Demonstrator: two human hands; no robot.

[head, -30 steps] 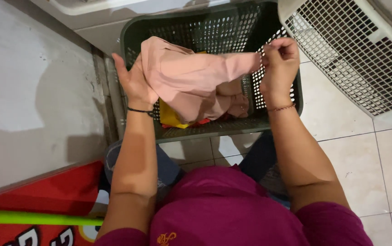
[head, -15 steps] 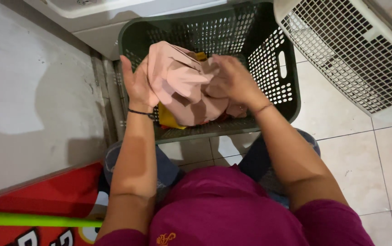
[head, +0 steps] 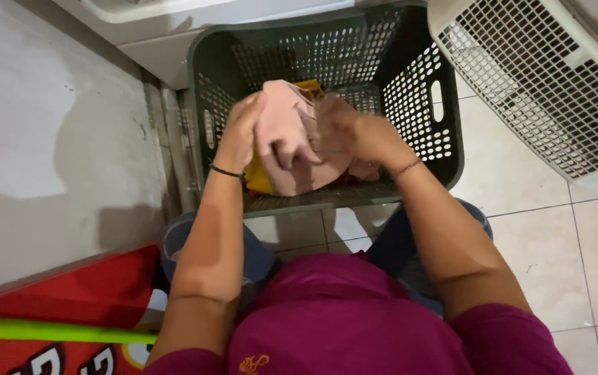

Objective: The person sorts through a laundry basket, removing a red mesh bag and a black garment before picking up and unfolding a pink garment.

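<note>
Pale floor tiles (head: 521, 180) run under one dark green laundry basket (head: 445, 149), hemmed by a grey wall at left and one white slatted basket (head: 542, 90) close on the right. Both hands meet over the basket's middle. The left hand (head: 240, 135) and right hand (head: 344, 132) each have a grip pressed on one pink cloth (head: 292, 149), bunched between them. Below it lies yellow fabric (head: 258, 182). Open basket room remains beyond the hands.

Both arms reach forward toward twelve o'clock.
The left hand (head: 243, 132) and right hand (head: 344, 132) curl shut close together, wrists slightly bent, forearms converging.
</note>
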